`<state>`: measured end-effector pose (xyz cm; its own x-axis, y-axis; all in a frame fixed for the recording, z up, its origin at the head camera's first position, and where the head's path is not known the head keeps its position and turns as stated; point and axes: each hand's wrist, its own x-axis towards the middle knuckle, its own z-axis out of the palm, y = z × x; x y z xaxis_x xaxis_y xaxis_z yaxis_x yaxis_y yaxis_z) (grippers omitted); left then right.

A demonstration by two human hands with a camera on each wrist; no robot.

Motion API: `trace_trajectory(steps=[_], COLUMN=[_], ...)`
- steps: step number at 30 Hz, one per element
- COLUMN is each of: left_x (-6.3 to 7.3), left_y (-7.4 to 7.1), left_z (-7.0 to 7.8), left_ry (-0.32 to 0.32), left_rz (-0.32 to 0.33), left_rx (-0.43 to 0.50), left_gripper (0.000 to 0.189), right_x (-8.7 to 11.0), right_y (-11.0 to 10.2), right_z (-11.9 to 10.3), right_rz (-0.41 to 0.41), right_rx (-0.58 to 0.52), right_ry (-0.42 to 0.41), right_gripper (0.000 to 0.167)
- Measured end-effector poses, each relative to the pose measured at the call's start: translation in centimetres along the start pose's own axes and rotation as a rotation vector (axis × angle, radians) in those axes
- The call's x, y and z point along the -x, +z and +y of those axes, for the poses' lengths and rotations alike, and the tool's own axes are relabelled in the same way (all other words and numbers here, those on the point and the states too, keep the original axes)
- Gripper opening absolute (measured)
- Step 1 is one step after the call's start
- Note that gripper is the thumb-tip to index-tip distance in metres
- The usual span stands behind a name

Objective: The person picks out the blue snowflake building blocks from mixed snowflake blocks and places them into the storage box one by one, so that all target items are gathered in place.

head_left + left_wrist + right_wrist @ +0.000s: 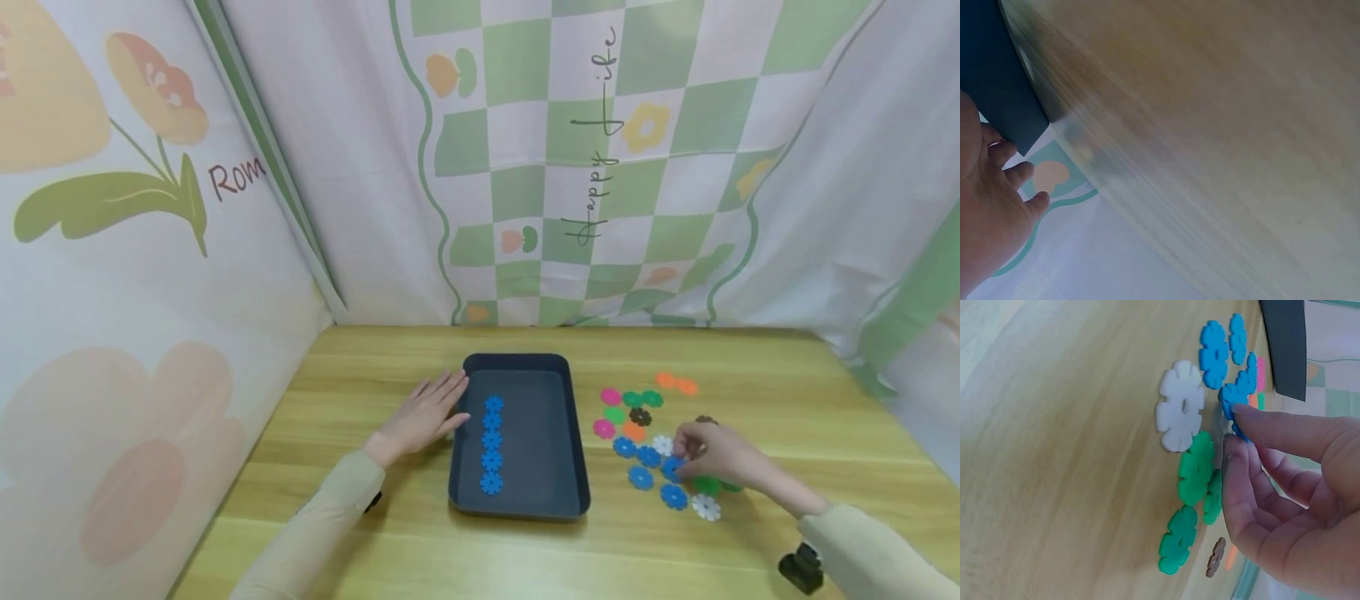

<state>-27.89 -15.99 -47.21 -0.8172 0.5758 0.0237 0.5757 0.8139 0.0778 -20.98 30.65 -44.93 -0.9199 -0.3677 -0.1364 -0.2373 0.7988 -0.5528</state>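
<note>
A dark grey tray [536, 492] lies on the table, with several blue flower-shaped plastic discs [491, 439] in a column along its left side. My left hand [423, 421] rests against the tray's left rim, fingers extended; the left wrist view shows the hand [997, 194] beside the tray wall [997, 81]. Right of the tray, my right hand [716, 457] pinches a blue flower-shaped disc [672, 469] between thumb and fingers. From the right wrist, that blue disc [1235, 400] looks tilted up, partly hidden by the thumb. A white disc [1182, 406] and green discs [1196, 469] lie close by.
Around the right hand lie more loose discs: blue [673, 497], white [706, 507], pink [611, 396], dark brown [641, 417] and orange [666, 380]. A printed curtain [570, 167] hangs behind the wooden table [375, 358], and another panel [150, 333] stands at the left.
</note>
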Motion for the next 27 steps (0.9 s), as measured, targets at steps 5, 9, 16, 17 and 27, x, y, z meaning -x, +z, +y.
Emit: trace_trajectory(steps=[5, 9, 16, 17, 27], left_x=[0.0, 0.0, 0.0, 0.0, -0.1], left_y=[0.1, 0.0, -0.1, -0.1, 0.2], left_z=[0.0, 0.0, 0.0, 0.0, 0.0], left_ry=[0.000, 0.002, 0.004, 0.004, 0.001], left_rz=[-0.001, 0.000, 0.004, 0.004, 0.010], left_rx=[-0.007, 0.003, 0.005, 0.004, -0.016], left_gripper=[0.068, 0.068, 0.068, 0.068, 0.068], right_x=[0.1, 0.1, -0.3, -0.5, -2.9], right_y=[-0.3, -0.5, -0.7, -0.8, -1.2], right_z=[-0.1, -0.4, -1.4, -1.7, -4.8], right_rz=[-0.003, -0.013, -0.029, -0.032, -0.104], right_rx=[0.004, -0.030, -0.087, -0.105, -0.262], right_ry=[-0.031, -0.016, -0.081, -0.079, -0.092], right_gripper=[0.021, 0.019, 0.014, 0.014, 0.018])
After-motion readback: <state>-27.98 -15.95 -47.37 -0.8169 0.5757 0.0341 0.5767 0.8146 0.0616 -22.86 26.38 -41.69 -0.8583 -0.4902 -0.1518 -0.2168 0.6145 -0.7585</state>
